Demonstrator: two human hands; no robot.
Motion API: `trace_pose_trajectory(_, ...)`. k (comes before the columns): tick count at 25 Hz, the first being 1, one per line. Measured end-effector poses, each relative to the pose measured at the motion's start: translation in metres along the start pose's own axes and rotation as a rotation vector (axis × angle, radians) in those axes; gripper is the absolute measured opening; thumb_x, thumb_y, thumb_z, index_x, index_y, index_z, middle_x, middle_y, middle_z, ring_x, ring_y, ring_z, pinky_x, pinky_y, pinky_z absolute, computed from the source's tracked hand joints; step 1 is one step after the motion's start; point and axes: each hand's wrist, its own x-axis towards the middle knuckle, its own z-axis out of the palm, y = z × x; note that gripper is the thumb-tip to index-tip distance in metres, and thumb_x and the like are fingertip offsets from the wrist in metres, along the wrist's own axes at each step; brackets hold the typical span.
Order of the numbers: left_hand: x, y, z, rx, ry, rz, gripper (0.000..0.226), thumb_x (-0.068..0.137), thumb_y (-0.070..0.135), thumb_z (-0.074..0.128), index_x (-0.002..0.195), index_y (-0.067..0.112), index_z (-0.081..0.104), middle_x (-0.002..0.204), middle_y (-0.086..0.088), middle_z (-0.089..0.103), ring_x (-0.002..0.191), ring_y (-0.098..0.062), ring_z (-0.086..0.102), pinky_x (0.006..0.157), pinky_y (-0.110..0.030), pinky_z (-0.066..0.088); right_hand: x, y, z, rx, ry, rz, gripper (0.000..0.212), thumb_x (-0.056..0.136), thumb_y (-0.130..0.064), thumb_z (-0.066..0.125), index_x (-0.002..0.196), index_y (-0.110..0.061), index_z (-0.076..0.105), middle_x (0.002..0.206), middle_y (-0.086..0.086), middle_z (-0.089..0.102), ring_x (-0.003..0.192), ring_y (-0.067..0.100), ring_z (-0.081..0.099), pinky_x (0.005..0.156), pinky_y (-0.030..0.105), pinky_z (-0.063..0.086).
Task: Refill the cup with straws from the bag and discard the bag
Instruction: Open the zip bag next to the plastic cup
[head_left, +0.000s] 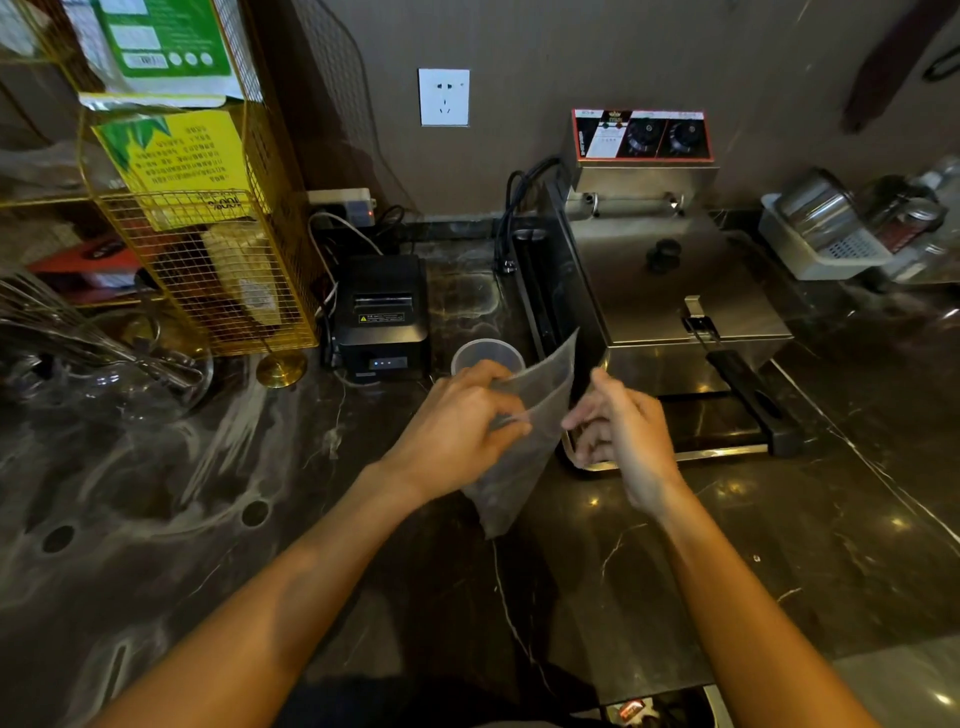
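A long clear plastic bag (524, 447) stands tilted over the dark marble counter, its upper end leaning right toward the fryer. My left hand (457, 421) pinches the bag's left edge near the middle. My right hand (623, 426) hovers just right of the bag with fingers spread, touching or nearly touching its edge. Behind my left hand stands a translucent plastic cup (485, 354), upright, partly hidden by my fingers and the bag. I cannot make out straws inside the bag or the cup.
A steel fryer (670, 291) with a black handle sits right of the cup. A black receipt printer (382, 317) stands left of it. A yellow wire rack (208, 249) and a glass bowl with a whisk (104, 358) occupy the left. A bin opening (654, 709) shows at the bottom.
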Motion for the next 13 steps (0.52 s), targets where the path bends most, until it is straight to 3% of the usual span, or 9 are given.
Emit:
trace_pose_trajectory(2,0.001,-0.002,-0.005,-0.105,0.043,-0.005,0.017,0.096,0.036,0.063,0.106,0.029,0.075,0.135,0.016,0.046,0.126,0.014,0.036,0.102,-0.008,0.027,0.006,0.031,-0.007,-0.006,0.111,0.223,0.029,0.107,-0.032,0.053,0.104,-0.009,0.070,0.104,0.018,0.074,0.061,0.018,0.066,0.053,0.030,0.056)
trace_pose_trajectory(5,0.005,-0.003,-0.017,-0.242,0.025,0.035,0.014,0.094,0.031,0.070,0.104,0.026,0.078,0.133,0.013,0.050,0.133,0.007,0.042,0.112,-0.019,0.036,0.005,0.079,-0.006,-0.020,0.054,0.502,0.038,0.104,-0.037,0.059,0.134,-0.013,0.058,0.120,0.014,0.066,0.083,0.028,0.072,0.061,0.039,0.060)
trace_pose_trajectory(9,0.010,0.001,-0.043,-0.407,0.043,0.083,0.019,0.090,0.030,0.073,0.102,0.018,0.081,0.131,0.000,0.058,0.131,-0.013,0.053,0.111,-0.035,0.044,0.003,0.101,0.000,0.327,-0.117,0.548,0.049,0.100,-0.051,0.058,0.135,-0.017,0.063,0.127,0.012,0.068,0.072,0.022,0.068,0.066,0.040,0.063)
trace_pose_trajectory(13,0.016,-0.007,-0.061,-0.413,0.065,0.027,0.027,0.088,0.034,0.070,0.104,0.015,0.080,0.134,-0.002,0.056,0.133,-0.011,0.050,0.111,-0.043,0.046,0.004,0.089,-0.010,0.547,-0.019,0.390,0.041,0.097,-0.041,0.066,0.124,-0.011,0.071,0.104,0.009,0.075,0.078,0.019,0.070,0.069,0.035,0.060)
